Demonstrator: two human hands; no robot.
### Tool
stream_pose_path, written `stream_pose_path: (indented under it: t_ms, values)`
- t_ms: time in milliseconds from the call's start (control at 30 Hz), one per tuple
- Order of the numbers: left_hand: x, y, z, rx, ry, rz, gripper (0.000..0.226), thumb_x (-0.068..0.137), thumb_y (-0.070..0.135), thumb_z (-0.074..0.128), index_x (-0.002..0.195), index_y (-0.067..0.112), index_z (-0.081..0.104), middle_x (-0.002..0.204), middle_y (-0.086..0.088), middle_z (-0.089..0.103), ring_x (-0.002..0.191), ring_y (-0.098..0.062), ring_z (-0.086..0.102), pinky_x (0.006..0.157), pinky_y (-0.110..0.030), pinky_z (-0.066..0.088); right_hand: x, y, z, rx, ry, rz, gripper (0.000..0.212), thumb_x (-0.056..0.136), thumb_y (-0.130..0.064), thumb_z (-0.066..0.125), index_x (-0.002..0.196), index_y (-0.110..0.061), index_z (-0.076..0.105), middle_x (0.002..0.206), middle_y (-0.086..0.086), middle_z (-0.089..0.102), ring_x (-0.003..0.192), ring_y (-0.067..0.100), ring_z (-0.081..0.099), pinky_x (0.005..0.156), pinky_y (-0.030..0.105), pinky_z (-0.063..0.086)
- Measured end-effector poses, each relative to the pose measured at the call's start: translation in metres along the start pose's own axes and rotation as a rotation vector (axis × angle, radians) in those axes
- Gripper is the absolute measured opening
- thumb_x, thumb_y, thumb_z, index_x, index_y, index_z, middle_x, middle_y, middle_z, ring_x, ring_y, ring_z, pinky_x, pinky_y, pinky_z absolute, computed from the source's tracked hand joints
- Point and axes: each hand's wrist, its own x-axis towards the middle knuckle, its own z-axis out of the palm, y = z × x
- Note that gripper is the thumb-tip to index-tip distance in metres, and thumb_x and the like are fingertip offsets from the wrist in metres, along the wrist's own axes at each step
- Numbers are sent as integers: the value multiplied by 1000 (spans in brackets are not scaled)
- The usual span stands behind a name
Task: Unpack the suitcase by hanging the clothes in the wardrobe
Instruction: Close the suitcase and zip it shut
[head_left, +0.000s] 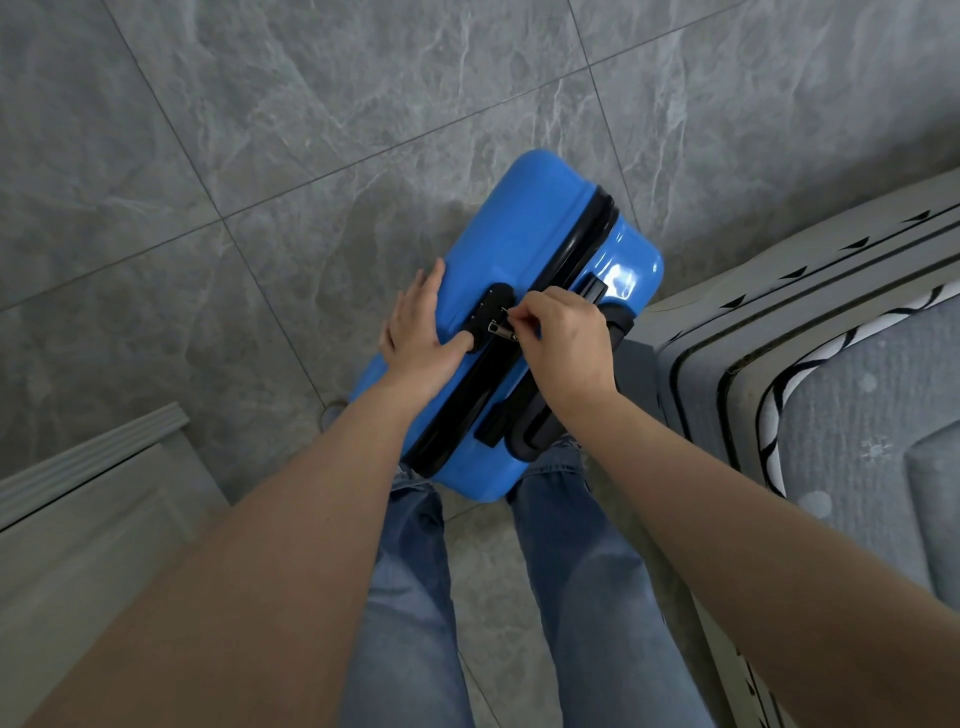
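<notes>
A person looks straight down at a bright blue hard-shell suitcase (524, 244) standing on a grey marbled tile floor (260, 156), just in front of their legs in blue jeans (415, 597). The suitcase is closed, with a black zipper seam (587, 234) running along its upper side from the far end back toward the person. The left grip (421, 327), the person's left hand, lies flat with straight fingers against the left half of the shell, its thumb pressing near a black combination lock (491, 306) set beside the seam. The right grip (563, 338), the right hand, sits just to the right of the left one, fingers curled, pinching a small metal zipper pull (500, 328) at the lock. Whether the pull is latched into the lock cannot be told. Under and just behind the right hand is the black carry handle (535, 421) of the suitcase, and beyond its knuckles a black telescopic handle mount (595, 288). To the right of the right forearm stands a bed with a grey frame (701, 374) and a pale blue mattress (841, 415) edged in black-and-white piping. To the left of the left forearm, low in the view, is the corner of a pale grey panelled furniture piece (88, 514); what it belongs to cannot be told. No clothes are in sight.
</notes>
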Motion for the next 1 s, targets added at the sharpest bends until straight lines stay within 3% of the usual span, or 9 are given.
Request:
stream_pose_path:
  t_ms: [333, 567, 800, 1000]
  values:
    - [1, -1, -1, -11, -13, -1, 87, 88, 24, 58, 154, 42, 4, 164, 9, 6, 151, -17, 4, 121, -49, -1, 2, 4, 2, 41, -26, -13, 10, 86, -8, 68, 77, -7, 69, 75, 0, 61, 66, 16, 58, 58, 37, 54]
    - [0, -1, 1, -42, -14, -7, 85, 88, 24, 57, 154, 42, 6, 163, 10, 6, 151, -15, 3, 122, -47, -3, -14, 0, -2, 153, 73, 10, 12, 89, -10, 70, 100, -5, 73, 93, 3, 56, 77, 9, 55, 72, 21, 52]
    - [-1, -1, 2, -46, -10, -6, 84, 88, 24, 57, 153, 43, 7, 163, 12, 9, 150, -16, 5, 122, -50, 1, -29, -3, 7, 120, 19, -53, 14, 80, -6, 75, 92, -8, 67, 92, 4, 59, 87, 19, 54, 80, 33, 49]
    - [-3, 0, 2, -43, -19, -6, 84, 89, 24, 58, 153, 43, 7, 163, 11, 9, 150, -17, 6, 122, -50, 2, -29, 1, 7, 76, 49, -72, 8, 89, -3, 64, 94, -6, 69, 91, 5, 63, 85, 20, 56, 79, 32, 50]
